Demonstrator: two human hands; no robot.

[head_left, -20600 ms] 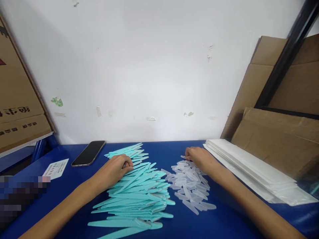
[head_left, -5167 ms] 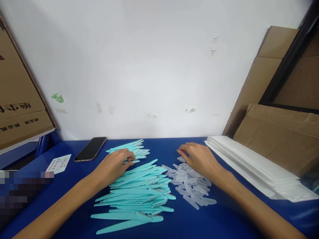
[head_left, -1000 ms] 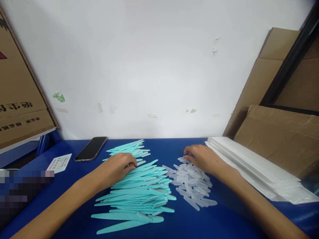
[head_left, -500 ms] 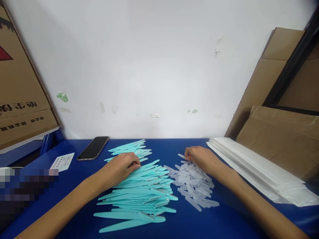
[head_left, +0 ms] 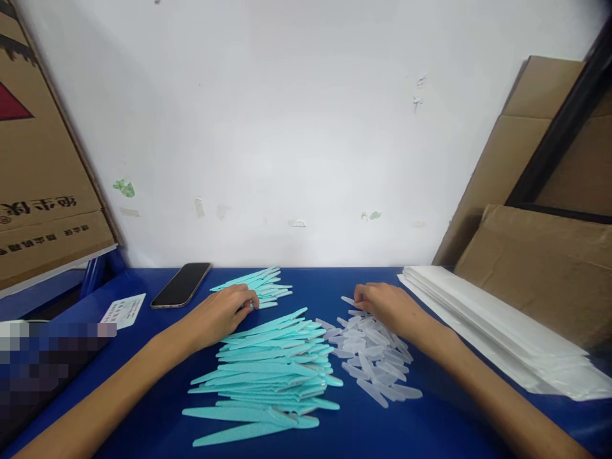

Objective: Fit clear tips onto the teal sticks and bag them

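A big heap of teal tapered plastic strips (head_left: 272, 370) lies on the blue table (head_left: 315, 287). A smaller bunch of teal strips (head_left: 262, 284) sits behind it. My left hand (head_left: 222, 313) rests between them, fingers curled and pinched on a teal strip at the small bunch's near edge. To the right lies a heap of small clear plastic caps (head_left: 368, 357). My right hand (head_left: 385, 305) rests on its far edge, fingertips pinched on a clear cap.
A black phone (head_left: 182, 285) and a white card (head_left: 123, 311) lie at the back left. A stack of white sleeves (head_left: 488, 331) runs along the right, with cardboard sheets (head_left: 540, 268) behind. A cardboard box (head_left: 43, 191) stands at the left. A white wall closes the back.
My left hand has moved from the big teal heap back toward the small bunch behind it. My right hand has stayed at the far edge of the clear caps.
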